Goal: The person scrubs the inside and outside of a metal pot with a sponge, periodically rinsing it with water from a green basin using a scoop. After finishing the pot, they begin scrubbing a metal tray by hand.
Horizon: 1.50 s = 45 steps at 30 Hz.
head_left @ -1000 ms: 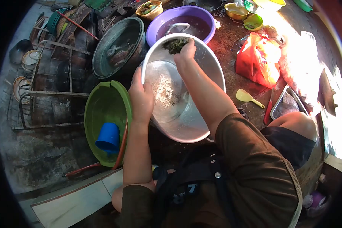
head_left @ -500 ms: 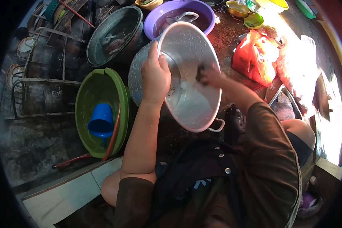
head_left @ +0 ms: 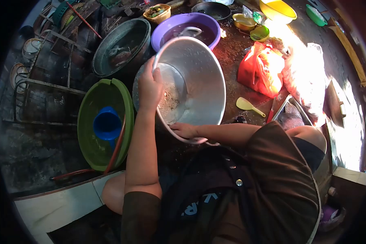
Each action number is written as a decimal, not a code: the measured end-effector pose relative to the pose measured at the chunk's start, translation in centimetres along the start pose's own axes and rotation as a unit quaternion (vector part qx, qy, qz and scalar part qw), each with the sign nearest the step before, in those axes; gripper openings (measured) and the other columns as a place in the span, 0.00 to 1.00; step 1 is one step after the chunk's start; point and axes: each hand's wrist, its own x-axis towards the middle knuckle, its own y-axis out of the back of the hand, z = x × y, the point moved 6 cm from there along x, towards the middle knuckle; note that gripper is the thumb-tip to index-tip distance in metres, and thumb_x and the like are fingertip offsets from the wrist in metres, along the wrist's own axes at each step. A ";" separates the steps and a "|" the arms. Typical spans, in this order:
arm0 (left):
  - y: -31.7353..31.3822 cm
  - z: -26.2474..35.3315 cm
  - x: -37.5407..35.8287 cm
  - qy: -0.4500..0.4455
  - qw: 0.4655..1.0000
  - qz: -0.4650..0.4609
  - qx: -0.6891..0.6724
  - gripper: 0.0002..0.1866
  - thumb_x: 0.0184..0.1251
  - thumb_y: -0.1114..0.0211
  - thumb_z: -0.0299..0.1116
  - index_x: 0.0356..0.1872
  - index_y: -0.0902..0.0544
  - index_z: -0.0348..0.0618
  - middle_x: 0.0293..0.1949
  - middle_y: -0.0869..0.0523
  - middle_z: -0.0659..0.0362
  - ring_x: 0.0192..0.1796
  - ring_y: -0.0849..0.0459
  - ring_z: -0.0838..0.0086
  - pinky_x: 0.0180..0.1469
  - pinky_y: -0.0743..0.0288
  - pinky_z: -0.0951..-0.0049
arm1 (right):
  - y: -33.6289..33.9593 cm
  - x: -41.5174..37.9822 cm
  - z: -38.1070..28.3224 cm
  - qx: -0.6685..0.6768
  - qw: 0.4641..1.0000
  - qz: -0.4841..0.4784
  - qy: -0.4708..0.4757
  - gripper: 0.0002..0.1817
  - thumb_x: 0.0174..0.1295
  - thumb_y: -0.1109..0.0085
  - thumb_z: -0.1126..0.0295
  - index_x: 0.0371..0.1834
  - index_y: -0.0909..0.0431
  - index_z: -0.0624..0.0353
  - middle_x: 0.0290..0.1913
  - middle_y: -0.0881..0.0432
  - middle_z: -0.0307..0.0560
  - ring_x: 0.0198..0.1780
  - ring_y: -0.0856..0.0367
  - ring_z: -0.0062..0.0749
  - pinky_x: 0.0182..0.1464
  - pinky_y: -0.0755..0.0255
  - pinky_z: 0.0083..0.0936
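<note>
A large silver metal pot [head_left: 203, 77] is tilted with its mouth toward me, wet and with brown grit on its inner bottom. My left hand [head_left: 150, 87] is closed on the pot's left rim, thumb to the inside. My right hand [head_left: 185, 130] presses against the inner wall by the near lower rim, palm down with bent fingers. The small dark scrubbing pad seen in that hand earlier is hidden under the fingers now. Left of the pot, a green basin [head_left: 85, 134] leans with a blue dipper [head_left: 107, 123] in it.
Behind the pot stand a purple basin [head_left: 216, 34] of water and a dark tub [head_left: 140, 30]. A red plastic bag [head_left: 260, 71], a pale yellow spatula [head_left: 248, 105] and a metal tray [head_left: 309, 116] lie to the right. An orange hose [head_left: 116, 152] crosses the green basin.
My right hand has moved from the pot's right inner wall down and left to its near rim. The pot has shifted slightly down and left in view, and the spatula has come into sight.
</note>
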 end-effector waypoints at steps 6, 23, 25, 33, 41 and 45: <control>-1.4 2.4 -2.1 -0.031 0.999 -0.016 -0.013 0.19 0.64 0.47 0.25 0.57 0.27 0.37 0.43 0.19 0.36 0.47 0.21 0.42 0.48 0.29 0.52 | 11.3 -1.1 10.6 -0.479 0.859 0.019 -0.177 0.19 0.63 0.52 0.58 0.57 0.25 0.42 0.65 0.32 0.42 0.67 0.37 0.41 0.67 0.48 0.56; -1.1 -2.4 0.4 0.035 0.998 0.054 -0.017 0.20 0.62 0.46 0.29 0.57 0.26 0.41 0.51 0.20 0.43 0.54 0.21 0.50 0.56 0.30 0.58 | 8.2 -3.5 -12.2 0.416 0.904 0.086 -0.053 0.17 0.64 0.50 0.63 0.53 0.24 0.56 0.46 0.19 0.44 0.45 0.20 0.27 0.48 0.25 0.32; -1.2 -1.8 0.5 0.037 0.996 0.080 -0.005 0.21 0.61 0.46 0.29 0.57 0.26 0.42 0.52 0.20 0.44 0.55 0.23 0.50 0.58 0.31 0.56 | 12.1 -5.1 -10.5 0.371 0.924 0.080 -0.042 0.19 0.64 0.48 0.61 0.56 0.26 0.55 0.49 0.20 0.44 0.45 0.20 0.28 0.46 0.24 0.29; -1.6 -5.6 -2.1 0.275 0.960 0.051 -0.018 0.27 0.55 0.47 0.23 0.60 0.27 0.53 0.60 0.25 0.53 0.68 0.37 0.53 0.61 0.58 0.25 | 29.0 -34.7 -5.0 0.192 0.957 0.018 -0.217 0.16 0.69 0.54 0.61 0.34 0.23 0.62 0.25 0.23 0.44 0.28 0.22 0.28 0.34 0.26 0.26; -0.3 -4.5 -4.9 0.226 0.929 0.159 -0.245 0.31 0.45 0.51 0.14 0.56 0.24 0.41 0.54 0.21 0.49 0.61 0.25 0.61 0.64 0.39 0.58 | 20.9 -58.6 12.4 -0.147 0.861 0.228 -0.431 0.13 0.68 0.52 0.63 0.38 0.22 0.60 0.28 0.21 0.45 0.30 0.22 0.28 0.36 0.26 0.26; -0.9 -9.9 -7.6 0.328 0.872 0.221 -0.289 0.29 0.43 0.54 0.13 0.53 0.23 0.35 0.49 0.19 0.49 0.50 0.19 0.63 0.57 0.30 0.68 | 18.6 -58.8 15.5 -0.228 0.817 0.237 -0.474 0.12 0.67 0.51 0.64 0.40 0.21 0.60 0.29 0.20 0.45 0.31 0.21 0.28 0.37 0.26 0.25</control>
